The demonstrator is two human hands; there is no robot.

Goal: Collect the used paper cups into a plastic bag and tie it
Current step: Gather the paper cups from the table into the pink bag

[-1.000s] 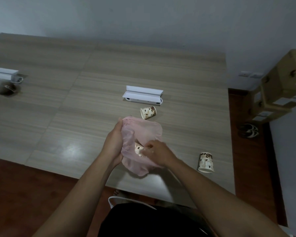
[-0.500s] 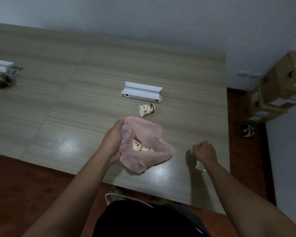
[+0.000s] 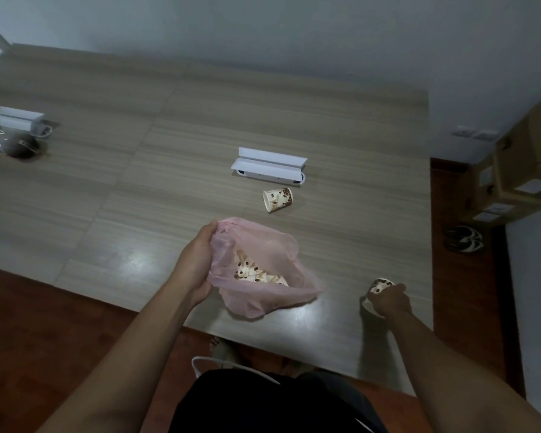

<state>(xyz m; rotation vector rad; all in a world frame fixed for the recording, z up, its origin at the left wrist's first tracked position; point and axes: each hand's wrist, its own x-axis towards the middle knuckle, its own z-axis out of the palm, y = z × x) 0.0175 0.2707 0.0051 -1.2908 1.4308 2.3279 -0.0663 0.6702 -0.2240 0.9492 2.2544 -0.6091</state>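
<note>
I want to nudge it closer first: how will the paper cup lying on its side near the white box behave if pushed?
The paper cup lies on its side, so it would probably roll in a curve. It looks thin, light and easily crushed.
</note>
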